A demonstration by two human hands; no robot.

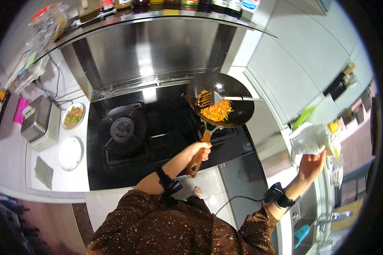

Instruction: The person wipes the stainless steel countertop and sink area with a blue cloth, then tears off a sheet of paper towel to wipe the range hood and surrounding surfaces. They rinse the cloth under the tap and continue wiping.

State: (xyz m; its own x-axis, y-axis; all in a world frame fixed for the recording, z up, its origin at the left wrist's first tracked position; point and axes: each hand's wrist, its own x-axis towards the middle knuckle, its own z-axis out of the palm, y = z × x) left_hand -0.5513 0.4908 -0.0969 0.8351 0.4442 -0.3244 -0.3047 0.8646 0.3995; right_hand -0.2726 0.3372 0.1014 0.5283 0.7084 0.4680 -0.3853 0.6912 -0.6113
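My left hand (pixel 201 151) is closed round the wooden handle (pixel 196 160) of a dark wok (pixel 242 111) at the right side of the black gas hob (pixel 159 149). Shredded orange and green vegetables (pixel 217 111) lie in the wok, and a metal slotted spatula (pixel 234 98) rests among them with its handle over the right rim. Off to the right, my right hand (pixel 311 164) reaches to the near edge of a pale, crumpled plastic bag (pixel 311 140); whether the fingers grip it cannot be told.
Left of the hob, the white counter (pixel 62 181) holds a plate of cooked food (pixel 73 116), a white plate (pixel 70 153), a folded grey cloth (pixel 44 172) and a metal-topped box-like appliance (pixel 40 121). A glass shelf (pixel 166 16) with bottles runs above. A sink (pixel 306 204) lies at lower right.
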